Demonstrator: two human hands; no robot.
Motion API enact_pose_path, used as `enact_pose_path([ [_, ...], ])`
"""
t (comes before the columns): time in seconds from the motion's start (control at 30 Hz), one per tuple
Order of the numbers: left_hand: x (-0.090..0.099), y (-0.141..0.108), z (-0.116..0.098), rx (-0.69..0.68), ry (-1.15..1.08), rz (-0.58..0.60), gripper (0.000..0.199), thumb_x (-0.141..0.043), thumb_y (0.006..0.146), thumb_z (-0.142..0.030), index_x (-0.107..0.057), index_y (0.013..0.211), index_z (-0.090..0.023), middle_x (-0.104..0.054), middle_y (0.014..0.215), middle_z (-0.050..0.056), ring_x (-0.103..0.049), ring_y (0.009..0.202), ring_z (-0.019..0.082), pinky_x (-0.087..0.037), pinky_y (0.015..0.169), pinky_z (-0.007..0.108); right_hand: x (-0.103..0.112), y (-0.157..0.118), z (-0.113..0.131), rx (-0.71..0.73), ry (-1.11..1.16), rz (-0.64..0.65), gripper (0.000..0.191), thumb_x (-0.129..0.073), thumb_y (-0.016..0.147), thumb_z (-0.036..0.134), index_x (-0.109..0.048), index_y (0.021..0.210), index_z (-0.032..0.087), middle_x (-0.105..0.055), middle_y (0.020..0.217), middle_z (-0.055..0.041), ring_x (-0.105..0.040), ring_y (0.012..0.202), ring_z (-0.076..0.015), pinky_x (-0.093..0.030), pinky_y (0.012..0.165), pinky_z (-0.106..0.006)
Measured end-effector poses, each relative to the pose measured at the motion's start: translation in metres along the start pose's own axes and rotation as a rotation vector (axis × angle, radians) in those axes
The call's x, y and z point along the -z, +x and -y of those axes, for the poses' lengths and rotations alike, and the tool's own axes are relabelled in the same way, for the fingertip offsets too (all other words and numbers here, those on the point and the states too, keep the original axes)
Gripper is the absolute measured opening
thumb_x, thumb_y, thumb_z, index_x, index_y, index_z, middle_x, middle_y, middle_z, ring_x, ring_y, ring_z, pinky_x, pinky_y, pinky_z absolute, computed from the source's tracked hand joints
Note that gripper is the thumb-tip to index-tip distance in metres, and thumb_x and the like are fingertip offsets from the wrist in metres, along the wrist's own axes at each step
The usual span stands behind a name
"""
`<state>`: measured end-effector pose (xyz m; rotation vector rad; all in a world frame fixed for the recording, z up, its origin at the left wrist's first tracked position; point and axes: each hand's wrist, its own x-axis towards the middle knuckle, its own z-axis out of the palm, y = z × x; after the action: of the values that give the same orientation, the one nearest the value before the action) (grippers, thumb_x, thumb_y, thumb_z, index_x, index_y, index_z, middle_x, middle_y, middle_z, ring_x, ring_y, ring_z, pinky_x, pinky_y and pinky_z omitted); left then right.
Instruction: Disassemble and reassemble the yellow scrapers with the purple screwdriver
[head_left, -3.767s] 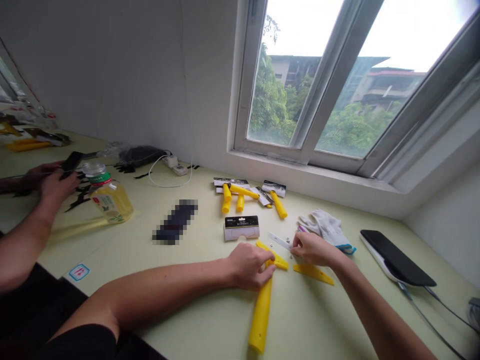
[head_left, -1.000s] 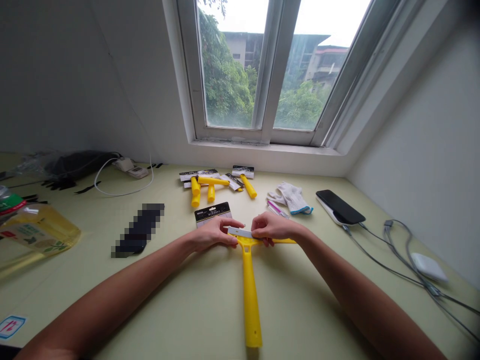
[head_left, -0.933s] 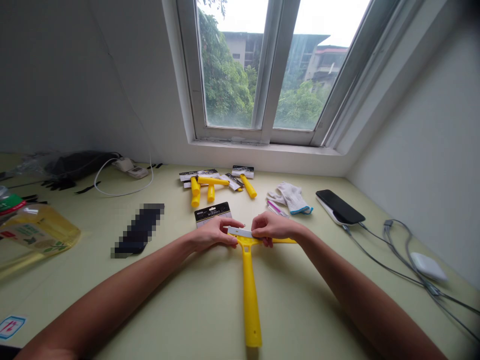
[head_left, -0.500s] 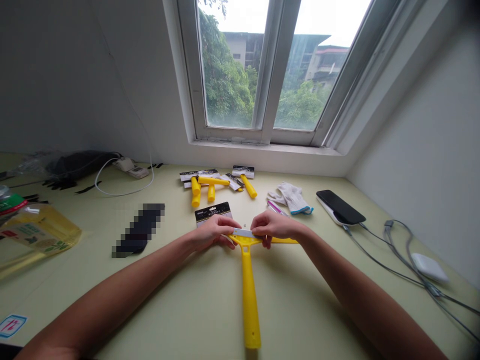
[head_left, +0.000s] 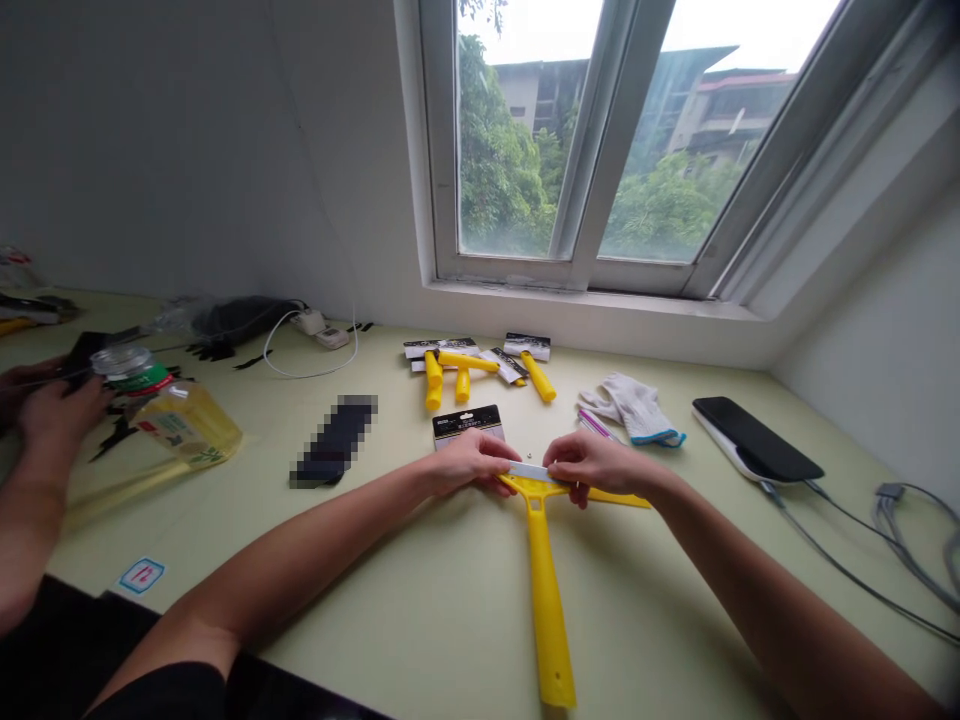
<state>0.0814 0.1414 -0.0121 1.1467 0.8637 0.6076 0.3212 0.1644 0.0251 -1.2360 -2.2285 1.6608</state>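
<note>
A yellow scraper lies with its long handle toward me and its forked head away from me. Along the head runs a thin pale blade. My left hand pinches the blade's left end against the head, thumb on top. At the other end, my right hand is closed with thumb and fingertips on the blade. A flat yellow strip sticks out beyond the right hand; its join is hidden. Just past the blade sits a tiny metal piece. A black printed card lies behind my left hand.
Several yellow-handled tools with cards lie near the window. White gloves, a pen and a phone on a white block with cables are right. Left are a pixelated dark object, an oil bottle and another person's hand.
My view has swung left, so everything sits further right in the picture and another person's arm shows at the left. Both hands keep their hold on the blade and scraper head.
</note>
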Motion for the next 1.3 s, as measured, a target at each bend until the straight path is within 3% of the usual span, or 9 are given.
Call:
enact_pose_path([
  [0.17, 0.000, -0.001, -0.001, 0.020, -0.007, 0.040, 0.038, -0.080, 0.067, -0.029, -0.072, 0.099, -0.010, -0.071, 0.095, 0.011, -0.070, 0.070, 0.015, -0.056, 0.070, 0.025, -0.003, -0.001, 0.004, -0.013, -0.017, -0.006, 0.033, -0.061, 0.079, 0.046, -0.061, 0.086, 0.014, -0.062, 0.068, -0.0024, -0.064, 0.055, -0.0149, -0.052, 0.050, -0.025],
  [0.53, -0.003, 0.000, 0.001, 0.026, -0.097, -0.028, 0.034, -0.083, 0.060, -0.025, -0.072, 0.087, -0.008, -0.071, 0.080, 0.010, -0.069, 0.062, 0.017, -0.057, 0.064, 0.027, -0.002, -0.002, -0.001, 0.018, 0.000, 0.067, 0.034, -0.059, 0.084, 0.045, -0.064, 0.095, 0.013, -0.063, 0.075, -0.0037, -0.065, 0.061, -0.0154, -0.054, 0.057, -0.027],
  [0.73, -0.008, 0.000, 0.003, -0.052, -0.163, -0.081, 0.034, -0.083, 0.059, -0.024, -0.069, 0.087, -0.010, -0.068, 0.078, 0.008, -0.068, 0.061, 0.018, -0.057, 0.061, 0.030, -0.001, 0.000, -0.004, 0.051, 0.044, 0.073, 0.028, -0.062, 0.084, 0.040, -0.064, 0.087, 0.012, -0.061, 0.072, -0.0024, -0.063, 0.059, -0.0139, -0.051, 0.056, -0.025],
  [1.1, -0.022, -0.006, 0.001, -0.161, -0.361, 0.006, 0.026, -0.072, 0.070, -0.028, -0.070, 0.088, -0.009, -0.067, 0.086, 0.013, -0.064, 0.075, 0.020, -0.054, 0.068, 0.034, 0.002, -0.004, 0.002, 0.127, 0.228, 0.091, 0.028, -0.067, 0.081, 0.040, -0.060, 0.084, 0.013, -0.058, 0.067, 0.0006, -0.062, 0.057, -0.0127, -0.050, 0.056, -0.026],
  [1.2, -0.028, -0.008, 0.003, -0.135, -0.357, 0.039, 0.028, -0.065, 0.078, -0.034, -0.069, 0.090, -0.009, -0.068, 0.088, 0.014, -0.065, 0.082, 0.023, -0.055, 0.069, 0.037, 0.002, -0.006, 0.004, 0.146, 0.257, 0.055, 0.030, -0.068, 0.079, 0.041, -0.059, 0.084, 0.013, -0.058, 0.067, 0.0008, -0.062, 0.055, -0.0126, -0.051, 0.055, -0.026],
  [1.3, -0.034, -0.009, 0.005, -0.094, -0.344, -0.007, 0.029, -0.058, 0.082, -0.036, -0.066, 0.096, -0.011, -0.067, 0.095, 0.015, -0.065, 0.089, 0.027, -0.056, 0.066, 0.040, 0.002, -0.005, 0.004, 0.132, 0.264, 0.036, 0.033, -0.071, 0.076, 0.043, -0.060, 0.084, 0.013, -0.059, 0.067, 0.0009, -0.061, 0.053, -0.0121, -0.052, 0.054, -0.027],
])
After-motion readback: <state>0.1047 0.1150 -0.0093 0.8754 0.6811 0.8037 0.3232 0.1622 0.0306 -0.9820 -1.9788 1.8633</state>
